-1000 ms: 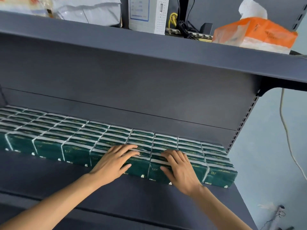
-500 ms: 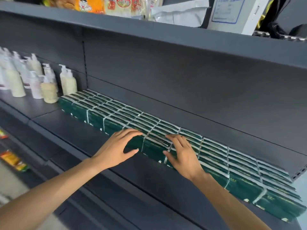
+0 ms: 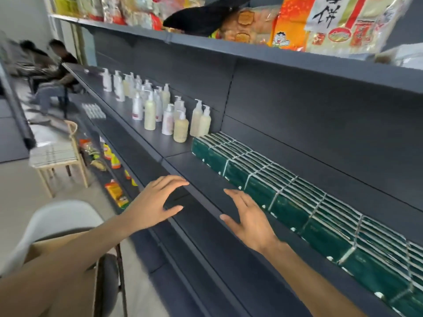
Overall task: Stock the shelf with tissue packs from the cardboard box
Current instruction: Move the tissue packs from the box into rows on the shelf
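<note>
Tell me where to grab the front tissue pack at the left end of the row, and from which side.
Probably from the front and left: that end tissue pack has its green front face and left end bare, with open shelf before it. Thumb on the front face, fingers over the top; its right side abuts the next pack. Both the left hand and right hand are free.

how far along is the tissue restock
Done: a long row of green tissue packs lines the back of the shelf, ending beside the pump bottles. In hand: nothing; left hand and right hand hover empty. Left: bare shelf in front; the cardboard box is out of view.
</note>
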{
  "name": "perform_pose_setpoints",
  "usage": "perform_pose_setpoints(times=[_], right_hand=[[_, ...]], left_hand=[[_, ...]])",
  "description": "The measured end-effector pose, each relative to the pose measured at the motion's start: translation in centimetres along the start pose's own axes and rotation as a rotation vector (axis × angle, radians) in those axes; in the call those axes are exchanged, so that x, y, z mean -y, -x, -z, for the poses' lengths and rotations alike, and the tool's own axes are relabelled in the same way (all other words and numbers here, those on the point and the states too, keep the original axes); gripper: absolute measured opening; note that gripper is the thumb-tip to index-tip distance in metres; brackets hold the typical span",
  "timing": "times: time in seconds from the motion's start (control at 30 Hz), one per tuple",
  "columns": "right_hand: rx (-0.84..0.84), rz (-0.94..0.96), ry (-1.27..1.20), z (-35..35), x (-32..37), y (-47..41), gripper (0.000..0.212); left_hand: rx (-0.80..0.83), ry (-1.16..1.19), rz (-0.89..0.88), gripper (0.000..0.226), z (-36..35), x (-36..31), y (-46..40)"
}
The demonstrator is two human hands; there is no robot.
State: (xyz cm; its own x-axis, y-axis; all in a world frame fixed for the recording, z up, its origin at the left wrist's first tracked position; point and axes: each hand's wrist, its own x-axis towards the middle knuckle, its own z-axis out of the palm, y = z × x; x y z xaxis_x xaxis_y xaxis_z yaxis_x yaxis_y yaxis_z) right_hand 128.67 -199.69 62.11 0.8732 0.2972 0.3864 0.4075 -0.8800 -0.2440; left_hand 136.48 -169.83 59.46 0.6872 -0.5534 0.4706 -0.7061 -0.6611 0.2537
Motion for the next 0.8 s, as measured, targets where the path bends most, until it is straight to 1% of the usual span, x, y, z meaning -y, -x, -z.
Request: perform_pose_setpoints(times=[0.2, 0.3, 0.43, 0.6, 0.7, 0.8], right_hand=[[0.084, 0.076, -0.073, -8.3, 9.4, -7.0, 0.062], [0.157, 0.121, -0.133, -13.3, 14.5, -9.8, 0.061], [0.257, 0.187, -0.163, -19.0, 19.3, -11.4, 0.061], [0.428, 0.280, -0.204, -26.7, 24.4, -12.5, 0.058], [0.516, 0.323, -0.233, -31.6, 25.8, -12.4, 0.057], [0.598, 0.387, -0.247, -37.1, 26.4, -11.4, 0.056]], left_hand=[[0.018, -0.044, 0.108, 0.057, 5.7, 10.5, 9.3], [0.025, -0.075, 0.249, 0.057, 8.2, 15.3, 15.5], [0.081, -0.087, 0.366, 0.055, 9.8, 19.2, 22.3], [0.152, -0.089, 0.562, 0.057, 8.8, 22.7, 31.7], [0.243, -0.073, 0.683, 0.059, 6.9, 23.9, 36.1], [0.332, -0.060, 0.766, 0.055, 4.4, 25.1, 39.9]])
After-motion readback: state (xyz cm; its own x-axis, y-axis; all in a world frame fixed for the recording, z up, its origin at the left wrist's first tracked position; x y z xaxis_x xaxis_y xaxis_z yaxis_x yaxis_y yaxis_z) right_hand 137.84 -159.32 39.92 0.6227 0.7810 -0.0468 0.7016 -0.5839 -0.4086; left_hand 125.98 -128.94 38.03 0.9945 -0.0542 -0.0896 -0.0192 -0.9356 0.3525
